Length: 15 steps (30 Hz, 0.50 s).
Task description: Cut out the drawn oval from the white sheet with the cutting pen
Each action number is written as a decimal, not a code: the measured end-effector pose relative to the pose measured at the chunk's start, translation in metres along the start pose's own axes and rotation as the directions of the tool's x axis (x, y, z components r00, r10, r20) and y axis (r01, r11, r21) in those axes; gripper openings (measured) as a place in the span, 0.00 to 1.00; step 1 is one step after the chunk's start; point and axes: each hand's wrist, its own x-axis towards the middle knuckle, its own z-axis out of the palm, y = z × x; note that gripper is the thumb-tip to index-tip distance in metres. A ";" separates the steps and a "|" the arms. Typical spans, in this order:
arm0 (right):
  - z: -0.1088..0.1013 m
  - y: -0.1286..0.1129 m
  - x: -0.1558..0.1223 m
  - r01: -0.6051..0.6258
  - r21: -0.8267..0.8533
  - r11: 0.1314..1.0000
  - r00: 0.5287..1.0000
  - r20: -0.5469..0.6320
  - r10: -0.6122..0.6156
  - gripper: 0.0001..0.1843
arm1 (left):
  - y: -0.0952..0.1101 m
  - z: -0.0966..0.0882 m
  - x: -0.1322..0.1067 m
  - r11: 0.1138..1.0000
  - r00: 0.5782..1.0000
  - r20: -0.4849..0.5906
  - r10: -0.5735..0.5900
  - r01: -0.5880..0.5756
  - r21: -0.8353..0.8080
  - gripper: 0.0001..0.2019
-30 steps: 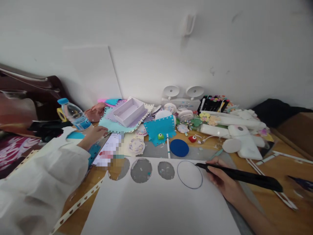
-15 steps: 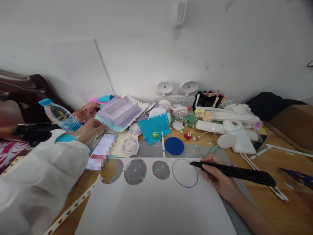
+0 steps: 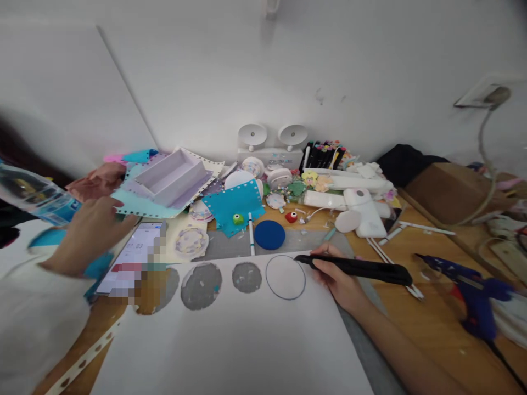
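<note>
My right hand [image 3: 341,282] is closed around a long black pen-like tool [image 3: 362,267]. Its tip touches the right edge of a circle [image 3: 285,277] drawn in blue on a large white sheet [image 3: 230,340]. Left of the circle the sheet has round cut-out holes [image 3: 201,285]. My left hand [image 3: 88,230], in a white sleeve, rests with loosely curved fingers at the edge of a teal perforated sheet [image 3: 132,206], just above a phone [image 3: 132,255]. It holds nothing that I can see.
A blue disc [image 3: 269,235], white pen [image 3: 251,233] and teal felt piece [image 3: 234,206] lie behind the sheet. A lilac tray [image 3: 173,176], water bottle [image 3: 33,195], markers [image 3: 325,153], white devices [image 3: 362,211] and wooden box [image 3: 448,189] crowd the back. A blue glue gun [image 3: 469,291] lies right.
The view has swung to the right, bringing the glue gun and a wall socket into sight. My right hand keeps the tool tip at the circle; my left hand stays by the phone.
</note>
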 end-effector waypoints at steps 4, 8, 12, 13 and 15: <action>0.001 -0.008 -0.002 0.093 -0.086 0.992 0.995 0.053 -0.088 0.14 | 0.047 0.007 -0.065 0.945 0.945 0.061 0.320 -0.314 -0.094 0.16; 0.011 -0.024 -0.007 0.265 -0.318 0.910 0.964 0.070 -0.256 0.11 | 0.116 0.042 -0.141 0.750 0.702 0.280 0.655 -0.557 -0.356 0.26; 0.026 -0.037 -0.014 0.345 -0.456 0.821 0.939 0.151 -0.311 0.09 | 0.159 0.078 -0.174 0.711 0.586 0.402 0.703 -0.576 -0.404 0.46; 0.030 -0.038 -0.015 0.339 -0.459 0.821 0.941 0.167 -0.294 0.09 | 0.161 0.084 -0.176 0.712 0.576 0.418 0.702 -0.574 -0.405 0.48; 0.035 -0.035 -0.016 0.316 -0.448 0.836 0.948 0.182 -0.260 0.09 | 0.159 0.089 -0.176 0.705 0.562 0.426 0.709 -0.579 -0.410 0.49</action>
